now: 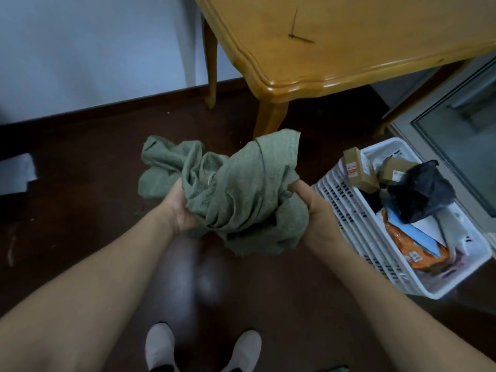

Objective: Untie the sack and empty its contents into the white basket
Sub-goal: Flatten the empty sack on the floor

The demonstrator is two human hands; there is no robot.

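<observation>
While the person stood over a dark floor, white shoes [161, 347] at six o'clock, both bare forearms reached forward and slightly inward. The left hand [178, 206] was cupped palm-up under the green woven sack [236, 189], fingers closed into its folds; the right hand [316, 210] was clenched on a bunched edge at about three o'clock of the bundle. The sack hung limp and crumpled between them, held off the floor; it looked light, soft and empty, best taken by gathered handfuls. Just beyond the right hand, at two o'clock, sat the white basket [346, 216], holding small cardboard boxes [359, 167], a black bag [421, 191] and an orange packet [413, 245]. Farther off, at twelve, stood a wooden table [335, 41].
</observation>
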